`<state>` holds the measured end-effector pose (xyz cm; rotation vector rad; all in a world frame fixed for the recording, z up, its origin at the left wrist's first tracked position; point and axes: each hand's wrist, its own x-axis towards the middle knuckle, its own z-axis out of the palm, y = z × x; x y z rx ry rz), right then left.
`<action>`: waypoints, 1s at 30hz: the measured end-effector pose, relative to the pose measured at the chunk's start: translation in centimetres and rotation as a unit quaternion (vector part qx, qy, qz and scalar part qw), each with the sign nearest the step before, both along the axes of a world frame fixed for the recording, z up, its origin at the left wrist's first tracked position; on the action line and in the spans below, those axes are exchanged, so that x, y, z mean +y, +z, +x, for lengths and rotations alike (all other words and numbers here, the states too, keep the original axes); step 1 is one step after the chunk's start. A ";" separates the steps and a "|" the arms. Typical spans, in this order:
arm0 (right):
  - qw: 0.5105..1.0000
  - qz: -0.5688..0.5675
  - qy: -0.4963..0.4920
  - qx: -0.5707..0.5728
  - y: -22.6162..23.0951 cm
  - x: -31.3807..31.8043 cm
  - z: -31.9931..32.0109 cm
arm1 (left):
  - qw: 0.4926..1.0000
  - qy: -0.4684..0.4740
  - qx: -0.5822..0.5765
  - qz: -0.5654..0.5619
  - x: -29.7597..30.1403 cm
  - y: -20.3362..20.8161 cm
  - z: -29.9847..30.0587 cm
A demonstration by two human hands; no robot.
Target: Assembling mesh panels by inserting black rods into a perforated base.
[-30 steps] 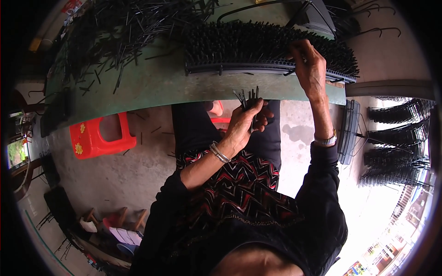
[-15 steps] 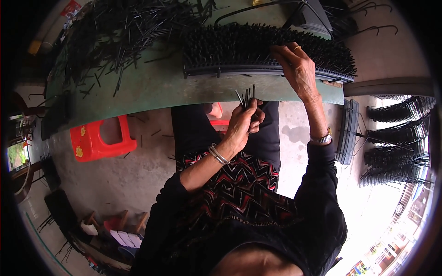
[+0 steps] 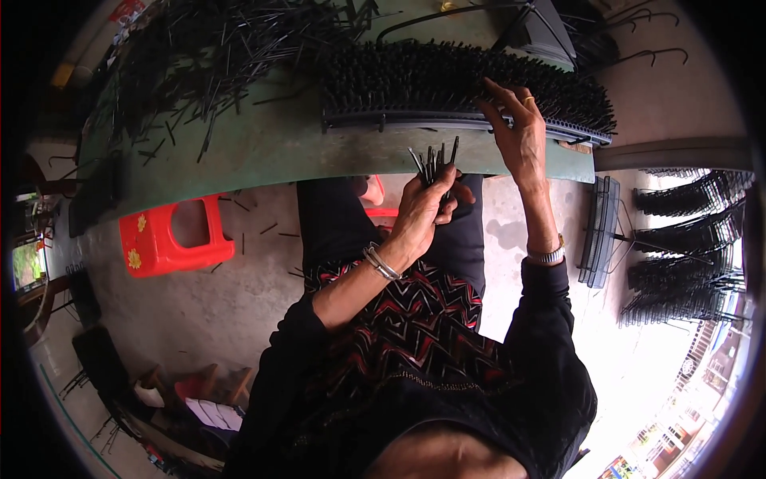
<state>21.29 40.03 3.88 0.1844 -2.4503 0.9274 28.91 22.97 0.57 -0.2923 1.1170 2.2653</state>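
A loose bundle of thin black rods (image 3: 435,164) stands up out of my left hand (image 3: 423,209), whose fingers are closed round it just off the table's near edge. Farther up and to the right, my right hand (image 3: 520,140) reaches over a long dark rack (image 3: 431,121) with many small holes along its front edge. Short black rods (image 3: 399,76) fill that rack densely, standing upright. The thumb and forefinger of my right hand are bent toward each other at the rack's front; anything small between them blends into the dark rods.
A large heap of loose black rods (image 3: 231,56) covers the left of the green table (image 3: 263,148). Below it stands a red plastic stool (image 3: 175,239). On the right, a grey rack (image 3: 600,231) leans near stacked black racks (image 3: 686,239). Several rods lie on the floor.
My right hand has shifted slightly right and down along the rack's front, its fingers now less bunched. The rods in my left hand have fanned out a little and tilted right.
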 end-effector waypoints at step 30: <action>0.983 -0.174 -0.053 -0.039 2.2 1.5 2.2 | 0.995 -0.011 -0.011 -0.093 -0.4 -1.2 0.1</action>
